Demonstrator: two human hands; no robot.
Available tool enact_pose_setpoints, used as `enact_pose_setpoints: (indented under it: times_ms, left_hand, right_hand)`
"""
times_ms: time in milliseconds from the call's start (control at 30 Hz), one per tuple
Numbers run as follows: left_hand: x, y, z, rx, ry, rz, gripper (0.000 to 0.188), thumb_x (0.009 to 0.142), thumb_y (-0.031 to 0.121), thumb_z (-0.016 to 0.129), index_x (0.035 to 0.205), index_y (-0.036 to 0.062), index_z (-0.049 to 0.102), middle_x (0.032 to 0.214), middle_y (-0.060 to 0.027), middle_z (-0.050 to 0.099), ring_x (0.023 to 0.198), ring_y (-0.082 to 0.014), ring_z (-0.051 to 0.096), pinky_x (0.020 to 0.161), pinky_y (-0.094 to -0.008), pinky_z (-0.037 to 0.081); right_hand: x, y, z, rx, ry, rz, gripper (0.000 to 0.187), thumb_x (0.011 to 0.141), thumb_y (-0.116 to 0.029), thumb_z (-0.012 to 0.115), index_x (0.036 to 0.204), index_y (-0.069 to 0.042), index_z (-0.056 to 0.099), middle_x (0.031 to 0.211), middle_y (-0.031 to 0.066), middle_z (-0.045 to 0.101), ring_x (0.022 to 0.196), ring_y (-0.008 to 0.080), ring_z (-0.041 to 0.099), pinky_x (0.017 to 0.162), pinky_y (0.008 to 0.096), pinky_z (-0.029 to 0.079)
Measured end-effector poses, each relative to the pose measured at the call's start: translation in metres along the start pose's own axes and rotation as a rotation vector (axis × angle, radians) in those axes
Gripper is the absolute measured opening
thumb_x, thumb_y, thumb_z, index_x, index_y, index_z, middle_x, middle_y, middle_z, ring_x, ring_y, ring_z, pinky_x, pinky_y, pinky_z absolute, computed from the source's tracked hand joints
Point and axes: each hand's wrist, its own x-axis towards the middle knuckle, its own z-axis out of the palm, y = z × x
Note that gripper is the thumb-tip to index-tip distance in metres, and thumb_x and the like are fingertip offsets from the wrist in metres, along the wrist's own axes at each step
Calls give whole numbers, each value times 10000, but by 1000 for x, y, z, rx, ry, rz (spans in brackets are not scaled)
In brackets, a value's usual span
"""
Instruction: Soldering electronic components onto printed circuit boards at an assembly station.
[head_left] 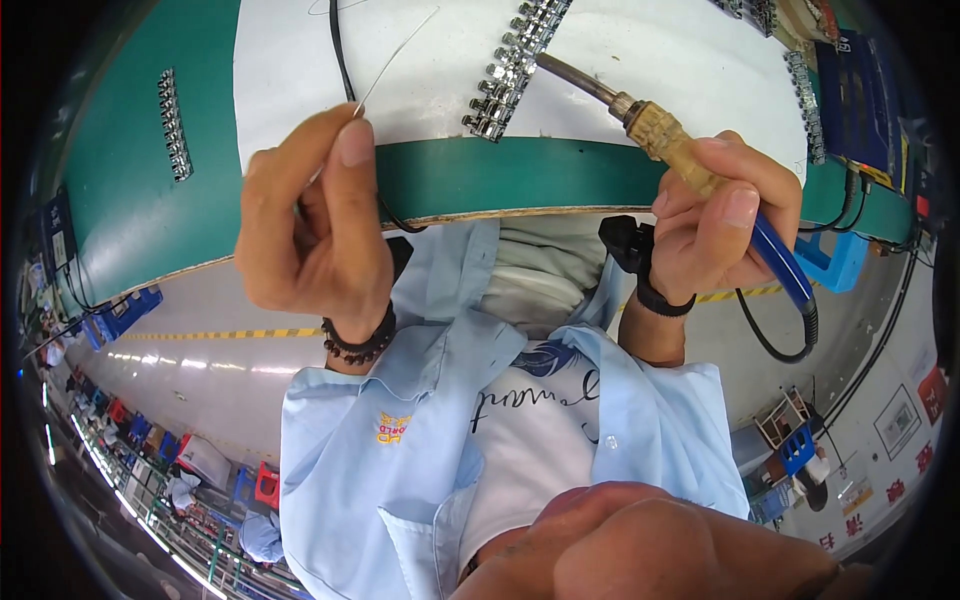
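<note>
My left hand [322, 220] pinches a thin silvery wire, which looks like solder wire [402, 46], between thumb and forefinger. Its free end points up and to the right, apart from the metal strip. My right hand [728, 205] is wrapped round the blue and yellowish handle of a soldering iron [657, 130]. The iron's tip lies at the right side of a strip of small shiny metal connectors [508, 75]; whether it touches, I cannot tell. That strip lies slantwise on a white sheet [420, 90], between my two hands.
The sheet covers part of a green tabletop [200, 215]. Similar metal strips lie at the left [174, 125] and right [806, 105]. A black cable [341, 50] runs past my left fingers. A dark blue box [860, 110] stands at the right. The iron's cord [775, 352] hangs below the table edge.
</note>
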Motion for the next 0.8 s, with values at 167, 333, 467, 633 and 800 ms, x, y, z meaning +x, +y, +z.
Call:
enact_pose_setpoints:
  times_ms: [167, 333, 467, 633, 800]
  left_hand:
    - [16, 5, -12, 245, -144, 186, 87, 785, -21, 751, 841, -2, 687, 666, -3, 624, 554, -69, 315, 494, -233, 224]
    - [0, 9, 3, 50, -75, -284, 98, 758, -14, 761, 794, 26, 680, 602, 38, 533, 562, -85, 303, 503, -263, 225]
    - [0, 2, 3, 74, -120, -86, 114, 737, -11, 760, 775, 50, 672, 570, 53, 451, 542, -95, 274, 506, -282, 209]
    - [1, -3, 3, 169, -193, 108, 139, 710, -30, 758, 781, 60, 681, 567, 50, 438, 534, -103, 265, 512, -290, 197]
    - [0, -3, 3, 166, -131, 111, 156, 689, -30, 769, 775, 68, 684, 558, 53, 437, 534, -110, 276, 523, -291, 201]
  right_hand:
    - [3, -1, 2, -192, -64, -48, 309, 969, -197, 503, 964, 109, 550, 550, 100, 519, 410, 97, 436, 395, 214, 350]
    - [3, -2, 5, -199, -88, -36, 313, 971, -202, 506, 967, 108, 550, 552, 98, 522, 412, 97, 446, 393, 215, 352]
    - [2, -3, 2, -179, -89, -5, 281, 959, -181, 544, 981, 97, 572, 600, 89, 553, 448, 86, 472, 426, 208, 366]
    - [2, -3, 5, -205, -103, 0, 304, 966, -207, 546, 988, 95, 572, 596, 87, 551, 450, 86, 472, 427, 205, 364]
    - [2, -3, -2, -85, -102, 49, 235, 931, -144, 608, 1012, 77, 605, 688, 90, 616, 517, 74, 539, 495, 195, 409]
